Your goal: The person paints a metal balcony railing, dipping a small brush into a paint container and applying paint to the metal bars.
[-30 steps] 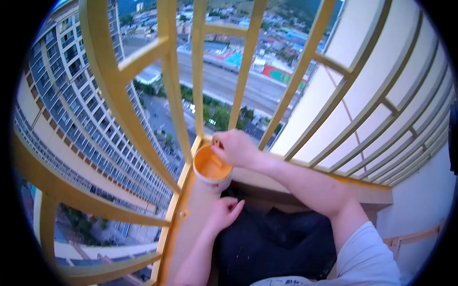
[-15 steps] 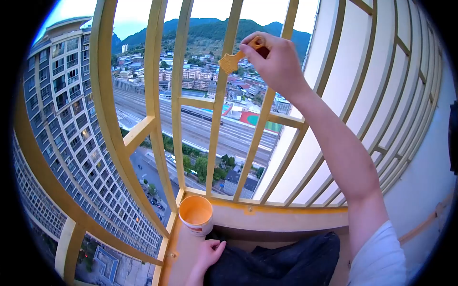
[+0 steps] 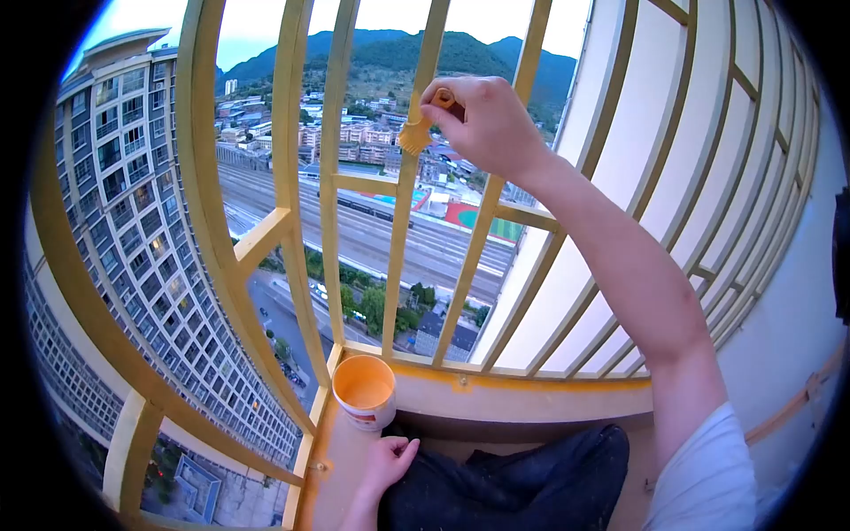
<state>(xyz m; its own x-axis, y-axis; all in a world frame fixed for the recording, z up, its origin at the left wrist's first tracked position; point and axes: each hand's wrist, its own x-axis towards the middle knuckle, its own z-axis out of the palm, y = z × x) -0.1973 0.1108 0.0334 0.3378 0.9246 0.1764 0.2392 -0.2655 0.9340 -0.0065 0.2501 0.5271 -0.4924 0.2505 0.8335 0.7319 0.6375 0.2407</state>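
A paintbrush [image 3: 415,134] coated in orange-yellow paint is pinched between the fingers and thumb of my right hand [image 3: 490,119]. Its bristles lie over a yellow upright bar [image 3: 403,208] of the railing and seem to touch it. Down on the ledge, a white bucket [image 3: 365,396] with orange paint inside stands upright in the corner. My left hand [image 3: 390,460] rests just below the bucket, beside my dark trousers, with its fingers curled in; whether anything is in them is hidden.
Yellow bars enclose the front and both sides, with crosspieces [image 3: 366,185] between some. The beige ledge [image 3: 531,396] carries orange paint along its far edge. Beyond the bars, a long drop leads to a street, rail tracks and a tall building [image 3: 133,177]. A pale wall stands right.
My right hand has moved down and left with the paintbrush, whose bristles now point more downward along the bar. My left hand and the bucket have stayed about where they were.
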